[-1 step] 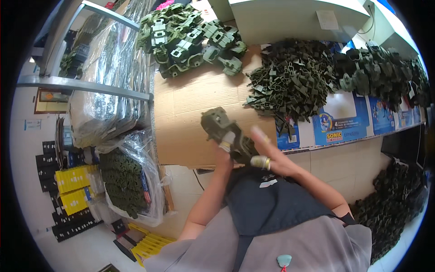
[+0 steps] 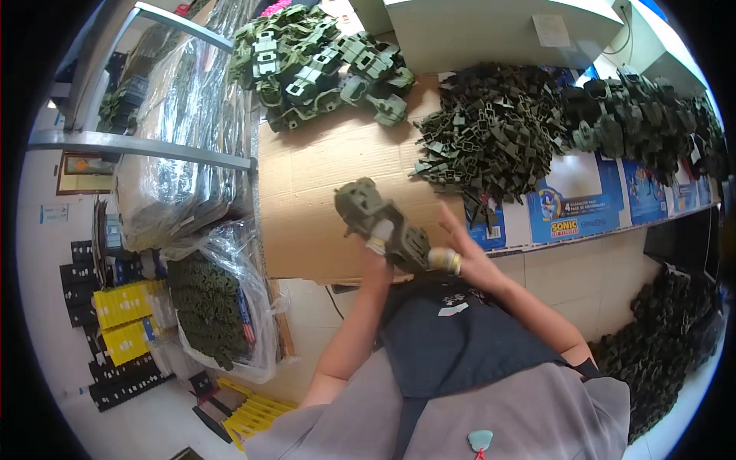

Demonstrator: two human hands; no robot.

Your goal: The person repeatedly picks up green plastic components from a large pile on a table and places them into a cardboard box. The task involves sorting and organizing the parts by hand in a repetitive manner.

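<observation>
Right hand (image 2: 471, 264) blurred, left hand (image 2: 375, 261) partly hidden behind the green plastic part (image 2: 360, 202).

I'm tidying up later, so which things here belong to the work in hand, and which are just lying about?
Seemingly in the work:
- green part in left hand
- piled green parts
- piled small pieces
- cardboard sheet

Apparently just lying about:
- yellow pieces
- black pieces
</observation>
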